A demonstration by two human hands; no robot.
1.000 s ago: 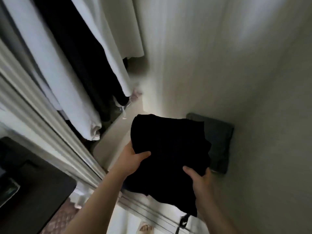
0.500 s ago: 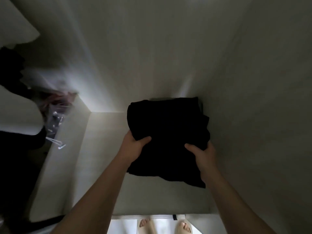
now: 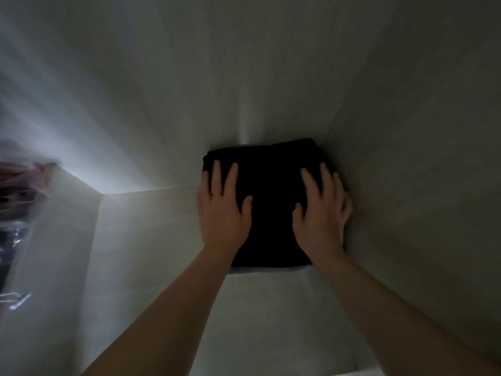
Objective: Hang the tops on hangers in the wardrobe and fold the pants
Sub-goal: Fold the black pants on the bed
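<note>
The folded black pants (image 3: 267,202), earlier gripped at their edges and carried in the air, have been set down in the wardrobe's back right corner; the left hand (image 3: 222,210) and right hand (image 3: 321,213) are now laid flat on top.

Dim wardrobe (image 3: 271,36) interior, pale plain panels. Back wall (image 3: 189,90) meets right side wall (image 3: 420,131) in a vertical corner seam with a faint highlight on it. Pale matte shelf (image 3: 151,240) below. Low side panel (image 3: 54,253) on the left. Light comes from the left: bright streaks (image 3: 81,126) across the back wall, brightest at the left corner. Far left edge: blurred pinkish item (image 3: 24,175), clear plastic (image 3: 13,240), small metal clip or hook (image 3: 19,301), can't tell which. Right side darkest.
</note>
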